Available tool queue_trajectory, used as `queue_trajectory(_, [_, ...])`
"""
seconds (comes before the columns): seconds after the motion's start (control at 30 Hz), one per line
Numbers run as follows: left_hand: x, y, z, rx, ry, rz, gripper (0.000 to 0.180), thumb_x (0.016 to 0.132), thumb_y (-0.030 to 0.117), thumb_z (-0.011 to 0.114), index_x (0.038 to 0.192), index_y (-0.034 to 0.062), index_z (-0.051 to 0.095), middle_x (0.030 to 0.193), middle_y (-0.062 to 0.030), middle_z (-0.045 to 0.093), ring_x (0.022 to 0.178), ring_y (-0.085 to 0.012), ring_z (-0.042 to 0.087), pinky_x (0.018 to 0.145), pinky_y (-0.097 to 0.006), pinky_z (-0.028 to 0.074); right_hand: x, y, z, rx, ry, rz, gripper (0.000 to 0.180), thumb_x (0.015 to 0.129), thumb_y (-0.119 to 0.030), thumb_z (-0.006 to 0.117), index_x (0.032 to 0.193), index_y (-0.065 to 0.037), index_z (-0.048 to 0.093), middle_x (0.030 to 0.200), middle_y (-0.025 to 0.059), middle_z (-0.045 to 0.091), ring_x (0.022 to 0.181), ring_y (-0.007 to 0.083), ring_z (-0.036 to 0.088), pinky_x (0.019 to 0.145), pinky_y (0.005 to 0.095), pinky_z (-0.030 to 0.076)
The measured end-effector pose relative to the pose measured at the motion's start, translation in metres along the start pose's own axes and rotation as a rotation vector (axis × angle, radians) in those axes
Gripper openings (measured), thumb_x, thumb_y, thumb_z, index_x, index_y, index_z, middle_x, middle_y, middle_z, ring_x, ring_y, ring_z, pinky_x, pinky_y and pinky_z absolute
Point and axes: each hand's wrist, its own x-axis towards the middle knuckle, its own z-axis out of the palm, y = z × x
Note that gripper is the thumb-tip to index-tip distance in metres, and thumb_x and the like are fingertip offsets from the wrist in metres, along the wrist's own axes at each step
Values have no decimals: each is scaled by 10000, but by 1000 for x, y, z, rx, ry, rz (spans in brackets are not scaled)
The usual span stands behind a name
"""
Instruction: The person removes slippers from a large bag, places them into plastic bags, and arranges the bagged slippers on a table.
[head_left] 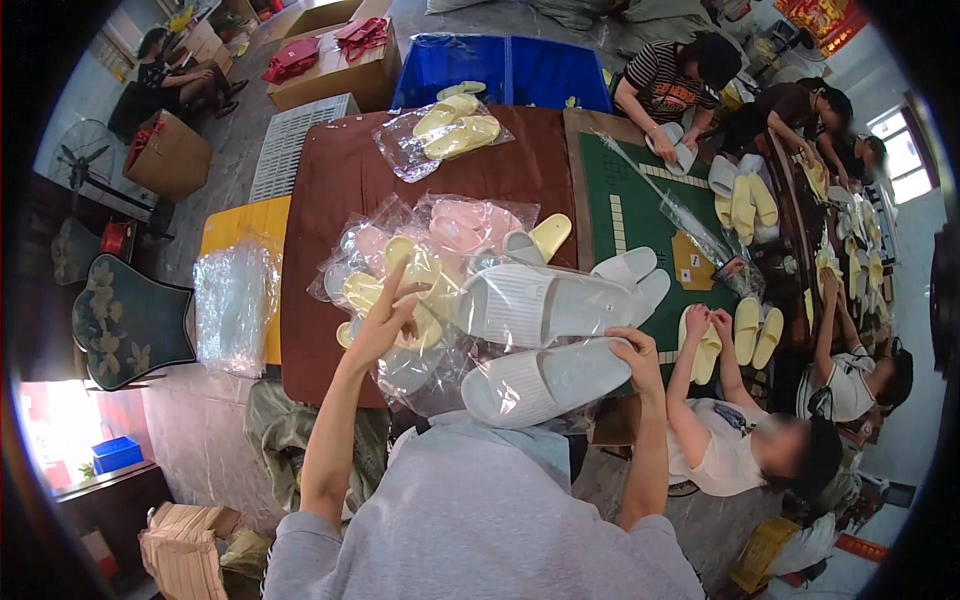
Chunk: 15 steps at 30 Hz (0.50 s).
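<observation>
My right hand grips the heel end of a pale grey slipper, thumb on top. Against it lies a second grey slipper; clear plastic film covers the toe ends of the pair. My left hand is spread over a heap of bagged slippers, its fingers apart near a yellow slipper. Whether its fingertips touch the film I cannot tell. Pink slippers in clear bags lie just beyond. Another grey pair and a loose yellow slipper rest right of the heap.
Bagged yellow slippers lie at the far end of the brown tablecloth. Clear plastic bags are stacked on a yellow surface at left. Blue bins stand behind. Several co-workers handle slippers along the green table and beyond.
</observation>
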Motion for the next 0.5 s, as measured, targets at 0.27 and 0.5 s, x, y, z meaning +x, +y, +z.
queue_trajectory(0.27, [1,-6,-24,-6,237,-9,425,884,-17,448,1284,83,551,613,88,365,502,-6,300,455,-179,237,-18,53,-48,82,261,-7,279,758,-40,637,1030,19,661,1033,62,644,987,149,561,864,249,408])
queue_trajectory(0.5, [-42,4,-56,204,510,140,467,929,8,408,1395,22,377,1466,-86,351,1194,-141,474,986,-249,370,-6,124,-101,450,692,88,417,829,-37,496,1238,21,549,1258,125,497,1116,212,501,933,302,415])
